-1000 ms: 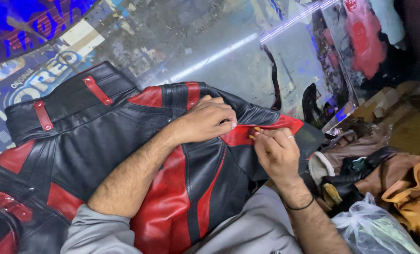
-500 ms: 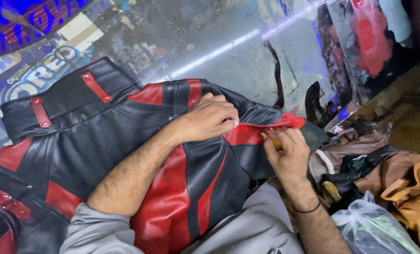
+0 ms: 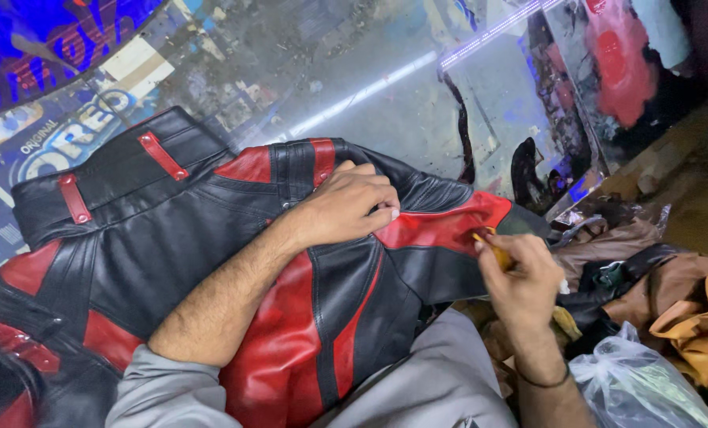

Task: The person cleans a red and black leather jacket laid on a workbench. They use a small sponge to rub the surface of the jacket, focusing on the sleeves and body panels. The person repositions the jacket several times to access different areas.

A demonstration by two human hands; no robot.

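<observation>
The left hand (image 3: 352,204) lies palm down on a black and red leather jacket (image 3: 211,269), fingers curled loosely, their tips pressing the garment at the edge of a red panel (image 3: 441,226). It grips nothing; it only holds the leather flat. The forearm runs back across the jacket to a grey sleeve (image 3: 164,392).

The right hand (image 3: 520,277) is closed around a slim yellow tool (image 3: 497,252), pinched between thumb and fingers. The tip of the tool meets the red panel just beside the left hand's fingertips. What kind of tool it is cannot be told. A thin dark band (image 3: 544,382) circles the right wrist.

The jacket is spread under both hands, draped partly over the person's grey-clad lap and partly over the worktop (image 3: 354,79) beyond the left hand. Two red tabs (image 3: 164,156) sit on the black waistband at the far side of the left forearm.

Beyond the right hand, on its outer side, lie a heap of brown and tan leather pieces (image 3: 687,317) and a clear plastic bag (image 3: 639,388), the bag near the right wrist. The worktop beyond the hands is scuffed and glossy, reflecting a strip of light.
</observation>
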